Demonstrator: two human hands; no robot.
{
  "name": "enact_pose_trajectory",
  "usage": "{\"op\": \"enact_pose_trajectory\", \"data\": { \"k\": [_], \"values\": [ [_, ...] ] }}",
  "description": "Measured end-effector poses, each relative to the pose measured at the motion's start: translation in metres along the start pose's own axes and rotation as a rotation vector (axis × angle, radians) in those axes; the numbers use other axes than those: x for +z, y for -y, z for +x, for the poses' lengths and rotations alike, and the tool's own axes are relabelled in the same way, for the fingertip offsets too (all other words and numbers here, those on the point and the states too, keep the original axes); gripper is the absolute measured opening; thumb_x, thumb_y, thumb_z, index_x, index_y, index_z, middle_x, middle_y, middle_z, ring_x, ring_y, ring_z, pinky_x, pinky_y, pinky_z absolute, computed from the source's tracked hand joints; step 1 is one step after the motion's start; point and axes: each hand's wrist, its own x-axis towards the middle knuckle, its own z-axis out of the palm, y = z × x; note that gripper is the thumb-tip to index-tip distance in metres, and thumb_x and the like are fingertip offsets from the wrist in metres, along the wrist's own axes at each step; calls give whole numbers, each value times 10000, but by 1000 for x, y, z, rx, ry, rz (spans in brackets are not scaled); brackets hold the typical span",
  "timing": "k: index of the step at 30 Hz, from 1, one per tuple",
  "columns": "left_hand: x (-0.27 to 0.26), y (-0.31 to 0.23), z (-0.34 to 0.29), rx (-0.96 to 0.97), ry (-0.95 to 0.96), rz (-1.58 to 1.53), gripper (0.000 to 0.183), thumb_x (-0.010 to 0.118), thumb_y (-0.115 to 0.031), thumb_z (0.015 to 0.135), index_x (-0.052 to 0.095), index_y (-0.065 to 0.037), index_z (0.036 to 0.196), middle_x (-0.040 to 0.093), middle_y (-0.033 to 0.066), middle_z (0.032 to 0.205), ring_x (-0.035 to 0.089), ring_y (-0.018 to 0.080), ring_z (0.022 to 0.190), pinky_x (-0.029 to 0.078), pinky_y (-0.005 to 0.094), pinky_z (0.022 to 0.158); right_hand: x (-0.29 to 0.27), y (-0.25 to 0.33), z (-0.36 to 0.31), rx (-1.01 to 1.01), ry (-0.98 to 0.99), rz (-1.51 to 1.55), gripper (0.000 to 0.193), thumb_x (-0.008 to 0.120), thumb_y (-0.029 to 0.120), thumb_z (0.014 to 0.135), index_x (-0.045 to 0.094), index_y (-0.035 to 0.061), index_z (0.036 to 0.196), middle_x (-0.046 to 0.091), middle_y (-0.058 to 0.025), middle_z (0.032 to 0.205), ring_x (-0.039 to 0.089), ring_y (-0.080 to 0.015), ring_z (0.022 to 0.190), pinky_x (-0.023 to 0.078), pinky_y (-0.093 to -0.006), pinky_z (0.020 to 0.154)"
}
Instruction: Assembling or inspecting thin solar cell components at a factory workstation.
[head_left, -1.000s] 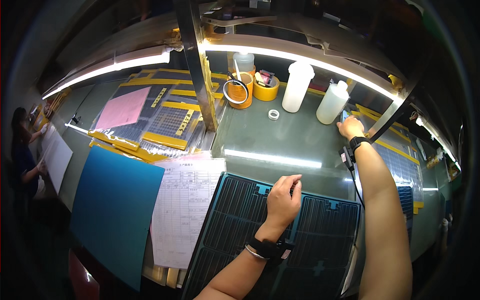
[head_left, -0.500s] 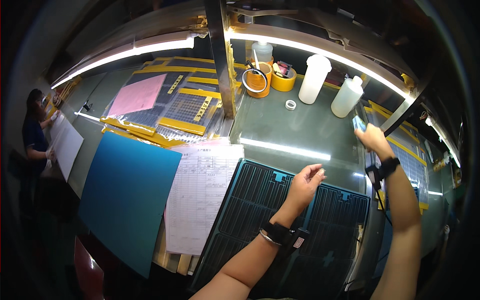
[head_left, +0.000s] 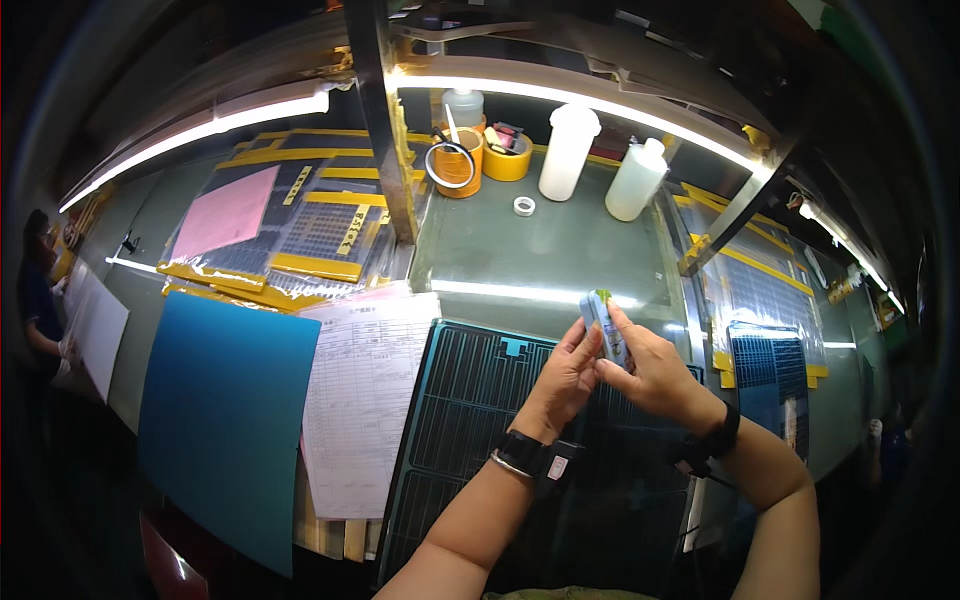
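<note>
My right hand (head_left: 660, 372) grips a small, narrow light-blue packet (head_left: 612, 345) with a green patch at its upper end. Thumb and fingers of my left hand (head_left: 562, 382) meet the packet's left side, so it sits between both hands. Its exact kind cannot be made out. Below them lies a dark flat panel (head_left: 462, 400) with teal line patterns, partly covered by my forearms. A printed paper form (head_left: 360, 400) rests to the panel's left, and beyond that is a plain blue sheet (head_left: 225, 420).
Two white plastic bottles, one taller (head_left: 568, 155) and one shorter (head_left: 636, 180), stand at the back. Near them are a tape roll (head_left: 523, 206), an orange holder (head_left: 460, 170) and a yellow one (head_left: 507, 160). A metal post (head_left: 385, 140) rises beside yellow-edged films (head_left: 320, 265). Another person (head_left: 42, 310) handles a white sheet.
My right hand has brought the blue packet from the right side of the bench to above the panel. My left hand has come to it. The view has shifted right.
</note>
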Motion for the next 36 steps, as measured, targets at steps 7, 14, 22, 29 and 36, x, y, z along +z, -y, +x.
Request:
{"op": "enact_pose_trajectory", "data": {
  "k": [7,14,22,29,36],
  "values": [
    [2,-5,-4,8,37,79,445,574,-171,958,442,-17,1354,607,70,1135,618,144,984,529,269,826,1,-3,-5,-20,31,-8,772,606,325,861,281,-100,1418,587,-264,893,611,-378,781,485,-408,733],
    [6,-4,-5,7,7,163,453,590,-154,947,448,-3,1349,603,78,1148,609,143,1008,517,267,854,-5,-5,-11,-29,71,46,777,586,337,878,256,-112,1420,592,-283,935,611,-409,853,481,-417,791],
    [6,-3,-8,-5,12,210,450,588,-142,948,450,3,1350,601,76,1160,606,142,1017,509,268,866,2,-13,-18,-69,56,24,780,565,321,897,208,-130,1423,584,-320,1012,606,-442,921,481,-425,838],
    [9,-4,-6,-1,48,239,439,574,-140,955,448,3,1350,598,79,1171,601,146,1042,503,269,888,3,-20,-19,-107,63,1,798,560,317,905,162,-134,1430,569,-336,1032,599,-449,927,486,-428,831],
    [7,5,-2,33,-27,187,398,534,-191,981,471,2,1324,602,76,1144,602,140,1015,502,265,861,8,-6,-11,23,111,-85,842,550,404,908,156,-115,1441,583,-323,957,606,-457,874,491,-441,801]
  ]
}}
